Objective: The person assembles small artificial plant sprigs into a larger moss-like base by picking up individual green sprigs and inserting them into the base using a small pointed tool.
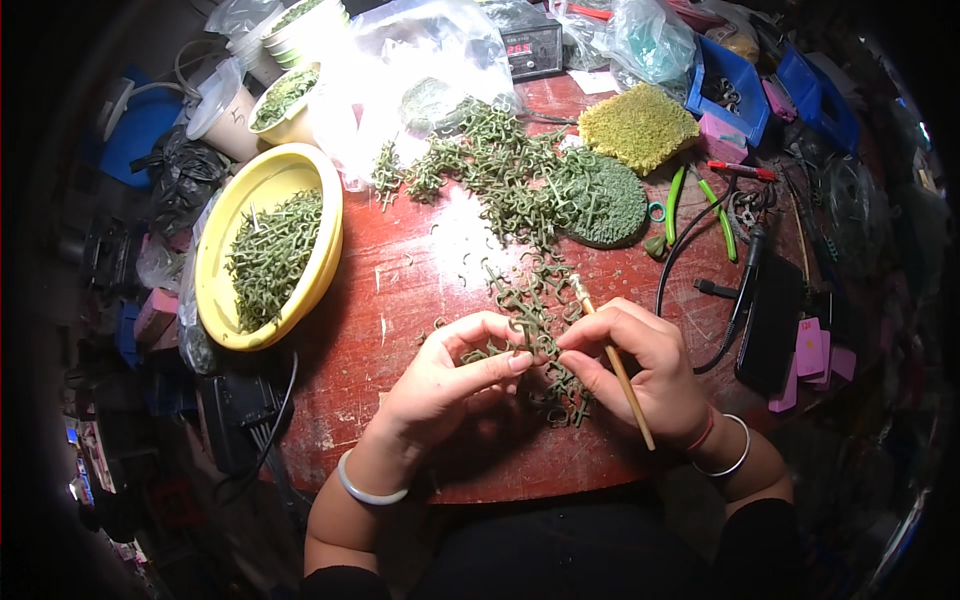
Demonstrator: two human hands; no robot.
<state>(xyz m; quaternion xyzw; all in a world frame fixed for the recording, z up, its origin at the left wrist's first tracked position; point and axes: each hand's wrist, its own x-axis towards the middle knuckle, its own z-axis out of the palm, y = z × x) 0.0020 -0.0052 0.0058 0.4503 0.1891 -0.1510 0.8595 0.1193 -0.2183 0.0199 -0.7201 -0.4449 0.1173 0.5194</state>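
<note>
My left hand (445,375) is curled, thumb and fingers closing round small green curled pieces (535,310) near the table's front. Facing it, my right hand (640,360) keeps a thin wooden stick with a pale tip (628,392) slanted between its fingers. The right thumb and forefinger pinch together at the same pieces; exactly what they grip is too small to tell. A loose trail of these pieces runs from the hands up to a larger heap (495,165). A round green textured disc (615,205) lies at the heap's right, partly covered by pieces.
A yellow basin (208,270) of green pieces stands left. Behind are tubs (225,115), a clear plastic bag (370,75) and a box with a red display (533,50). Rightward lie a yellow spongy block (640,125), green-handled pliers (674,205), cables, a dark phone-like slab (772,335) and blue bins (728,85).
</note>
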